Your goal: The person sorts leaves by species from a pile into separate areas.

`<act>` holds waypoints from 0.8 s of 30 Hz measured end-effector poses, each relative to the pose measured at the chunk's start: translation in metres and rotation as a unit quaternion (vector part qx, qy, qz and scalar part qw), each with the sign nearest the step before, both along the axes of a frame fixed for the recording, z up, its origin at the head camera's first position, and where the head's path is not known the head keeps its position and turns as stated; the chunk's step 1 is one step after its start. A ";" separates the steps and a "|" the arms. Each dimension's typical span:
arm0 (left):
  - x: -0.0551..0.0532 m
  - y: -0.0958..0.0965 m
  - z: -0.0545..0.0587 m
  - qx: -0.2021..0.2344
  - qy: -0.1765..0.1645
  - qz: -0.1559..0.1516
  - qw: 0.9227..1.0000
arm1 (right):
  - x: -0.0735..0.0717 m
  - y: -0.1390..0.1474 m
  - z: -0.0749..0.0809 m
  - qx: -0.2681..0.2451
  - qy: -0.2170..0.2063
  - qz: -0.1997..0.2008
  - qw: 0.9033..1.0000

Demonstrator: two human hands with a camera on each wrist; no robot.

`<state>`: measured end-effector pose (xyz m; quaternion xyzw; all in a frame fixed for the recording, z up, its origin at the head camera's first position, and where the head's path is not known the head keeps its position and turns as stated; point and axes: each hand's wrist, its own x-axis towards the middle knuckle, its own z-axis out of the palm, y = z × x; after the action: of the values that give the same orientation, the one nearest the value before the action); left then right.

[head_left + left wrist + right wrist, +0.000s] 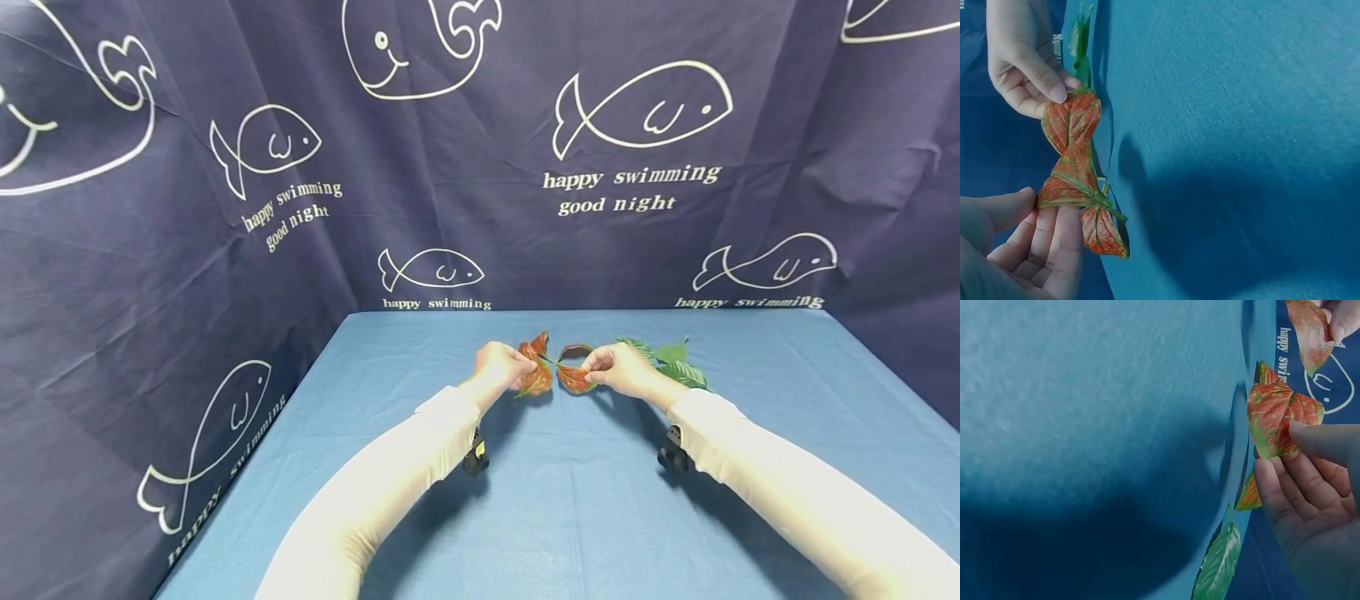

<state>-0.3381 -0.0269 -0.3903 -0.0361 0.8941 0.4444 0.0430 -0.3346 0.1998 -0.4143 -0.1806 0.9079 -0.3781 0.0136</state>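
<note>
Near the back of the table, my left hand (498, 365) pinches a red-orange leaf (536, 381) with green edges between thumb and fingers. Opposite it, my right hand (627, 371) pinches a second red leaf (574, 380), its thumb on the leaf's face in the right wrist view. The two held leaves meet at a thin green stem (553, 361) between the hands. Another red leaf (1104, 232) hangs below the left fingers in the left wrist view. Serrated green leaves (684, 371) lie just beyond the right hand, partly hidden by it.
A blue cloth (570, 517) covers the table. Dark blue curtains (517, 167) printed with white fish and whales stand behind it and at the left. Dark wrist devices (476, 457) hang under both cream sleeves (390, 467).
</note>
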 end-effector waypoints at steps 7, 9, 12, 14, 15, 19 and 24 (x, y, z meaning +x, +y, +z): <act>-0.005 0.013 -0.003 -0.035 -0.004 0.013 0.999 | -0.006 0.001 0.003 0.028 0.003 0.004 1.000; -0.006 0.017 -0.005 -0.035 -0.009 0.020 0.999 | -0.007 0.001 0.005 0.030 0.000 0.009 1.000; -0.008 0.022 -0.008 -0.036 -0.011 0.033 0.999 | -0.008 0.001 0.007 0.033 -0.012 0.011 0.999; -0.010 0.026 -0.010 -0.047 -0.004 0.043 0.998 | -0.009 0.001 0.007 0.035 -0.019 0.009 0.999; -0.011 0.027 -0.011 -0.051 -0.001 0.046 0.998 | -0.010 0.001 0.007 0.036 -0.022 0.005 0.999; -0.014 0.032 -0.013 -0.072 0.012 0.061 0.995 | -0.013 0.001 0.005 0.037 -0.028 0.001 0.999; -0.014 0.037 -0.013 -0.098 0.022 0.071 0.992 | -0.018 0.002 0.003 0.039 -0.031 0.001 0.999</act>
<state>-0.3526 0.0097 -0.4031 -0.0939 0.9294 0.3568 -0.0124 -0.3523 0.2016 -0.4116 -0.1688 0.9209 -0.3478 0.0496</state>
